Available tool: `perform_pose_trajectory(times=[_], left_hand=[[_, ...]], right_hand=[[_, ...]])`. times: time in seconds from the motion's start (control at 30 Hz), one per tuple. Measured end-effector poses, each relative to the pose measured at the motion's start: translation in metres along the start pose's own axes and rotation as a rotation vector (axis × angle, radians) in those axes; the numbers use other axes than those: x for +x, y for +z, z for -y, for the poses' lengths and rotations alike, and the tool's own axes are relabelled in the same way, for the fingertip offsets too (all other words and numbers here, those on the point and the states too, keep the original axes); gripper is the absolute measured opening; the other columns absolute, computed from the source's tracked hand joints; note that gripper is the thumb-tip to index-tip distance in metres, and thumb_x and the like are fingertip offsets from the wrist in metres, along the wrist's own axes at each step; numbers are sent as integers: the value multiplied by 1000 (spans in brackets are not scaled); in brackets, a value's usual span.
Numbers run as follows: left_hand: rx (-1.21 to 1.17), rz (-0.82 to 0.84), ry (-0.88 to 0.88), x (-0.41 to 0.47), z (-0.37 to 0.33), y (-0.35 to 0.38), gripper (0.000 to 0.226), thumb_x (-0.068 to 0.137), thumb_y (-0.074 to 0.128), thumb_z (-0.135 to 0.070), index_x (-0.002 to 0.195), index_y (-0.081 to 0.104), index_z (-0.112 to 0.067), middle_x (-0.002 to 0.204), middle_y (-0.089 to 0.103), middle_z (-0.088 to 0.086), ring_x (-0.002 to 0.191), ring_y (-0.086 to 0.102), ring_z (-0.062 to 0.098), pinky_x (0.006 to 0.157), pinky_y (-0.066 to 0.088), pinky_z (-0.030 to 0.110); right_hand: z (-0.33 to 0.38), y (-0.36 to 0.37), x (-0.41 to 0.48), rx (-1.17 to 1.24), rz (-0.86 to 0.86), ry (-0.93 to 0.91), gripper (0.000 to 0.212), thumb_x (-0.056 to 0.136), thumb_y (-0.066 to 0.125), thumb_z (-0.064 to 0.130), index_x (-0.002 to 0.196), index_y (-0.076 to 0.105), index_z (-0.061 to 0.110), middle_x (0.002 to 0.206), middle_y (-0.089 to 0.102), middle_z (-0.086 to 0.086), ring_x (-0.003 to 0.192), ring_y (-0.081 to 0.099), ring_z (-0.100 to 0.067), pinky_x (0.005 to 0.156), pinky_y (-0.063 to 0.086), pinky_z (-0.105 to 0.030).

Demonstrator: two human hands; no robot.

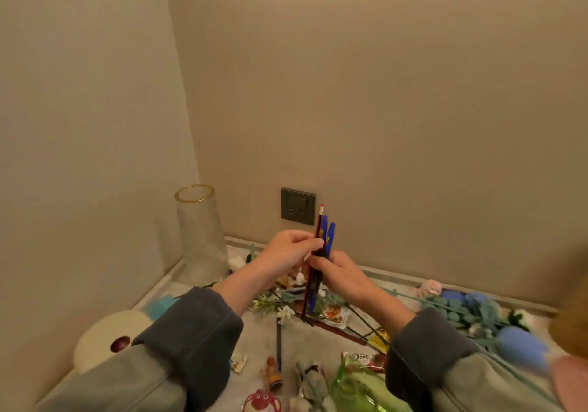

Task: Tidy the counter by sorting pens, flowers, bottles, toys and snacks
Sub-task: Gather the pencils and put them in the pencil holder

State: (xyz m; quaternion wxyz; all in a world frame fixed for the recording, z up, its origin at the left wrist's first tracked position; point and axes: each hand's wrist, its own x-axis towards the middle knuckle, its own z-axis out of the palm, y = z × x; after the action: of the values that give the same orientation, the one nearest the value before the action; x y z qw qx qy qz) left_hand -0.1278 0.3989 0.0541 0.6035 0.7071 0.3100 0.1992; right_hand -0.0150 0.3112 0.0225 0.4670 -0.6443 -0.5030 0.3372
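Both hands hold one upright bundle of pens and pencils (322, 246) above the counter: a red-and-black pencil with an eraser tip and two blue pens. My left hand (288, 251) pinches the bundle from the left, and my right hand (342, 273) grips it from the right, lower down. On the counter lie another pencil (337, 332), a dark pen (279, 344), blue and teal fabric flowers (477, 313), a Dove chocolate bar (362, 358), snack packets (334, 313), a green bottle (359, 389) and a red toy (262, 400).
A tall clear glass vase (200, 236) with a gold rim stands in the back left corner. A cream plush toy (105, 338) sits at the left wall. A grey wall socket (298, 207) is behind the pens. A small pink plush (430, 288) lies by the back wall.
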Motion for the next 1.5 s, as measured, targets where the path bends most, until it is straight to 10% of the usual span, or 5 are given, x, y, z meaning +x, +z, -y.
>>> perform_pose_trajectory(times=[0.67, 0.83, 1.0, 1.37, 1.5], left_hand=[[-155, 255, 332, 29, -101, 333, 15, 92, 60, -9, 104, 69, -6, 60, 67, -14, 52, 58, -7, 52, 46, 11], [-139, 277, 431, 39, -128, 391, 21, 91, 61, -9, 112, 68, -9, 96, 72, 3, 79, 66, 3, 71, 53, 16], [-126, 280, 495, 55, -147, 434, 21, 90, 63, -9, 110, 68, -10, 101, 72, 2, 93, 68, 10, 85, 54, 22], [128, 350, 358, 98, -106, 461, 27, 96, 53, -10, 120, 65, -11, 89, 70, 1, 83, 64, 10, 85, 53, 31], [222, 457, 253, 101, -88, 457, 37, 97, 48, -3, 133, 54, -8, 119, 65, 8, 110, 61, 18, 95, 49, 35]], right_hand=[[-30, -287, -200, -258, -320, 200, 30, 99, 53, 25, 71, 65, 24, 53, 63, 6, 48, 55, -5, 51, 44, -20], [-36, -347, -222, -421, -535, 130, 24, 94, 61, 23, 70, 63, 27, 65, 64, 4, 60, 60, -10, 62, 46, -29], [-49, -393, -223, -523, -655, 99, 17, 93, 56, 12, 95, 66, 25, 81, 64, 12, 77, 60, -1, 61, 43, -17], [-113, -410, -201, -598, -644, 290, 25, 89, 64, 21, 71, 54, 35, 66, 58, 10, 63, 57, -6, 53, 43, -22], [-130, -404, -199, -561, -632, 381, 19, 86, 67, 21, 68, 62, 18, 62, 61, -2, 58, 60, -17, 54, 49, -34]])
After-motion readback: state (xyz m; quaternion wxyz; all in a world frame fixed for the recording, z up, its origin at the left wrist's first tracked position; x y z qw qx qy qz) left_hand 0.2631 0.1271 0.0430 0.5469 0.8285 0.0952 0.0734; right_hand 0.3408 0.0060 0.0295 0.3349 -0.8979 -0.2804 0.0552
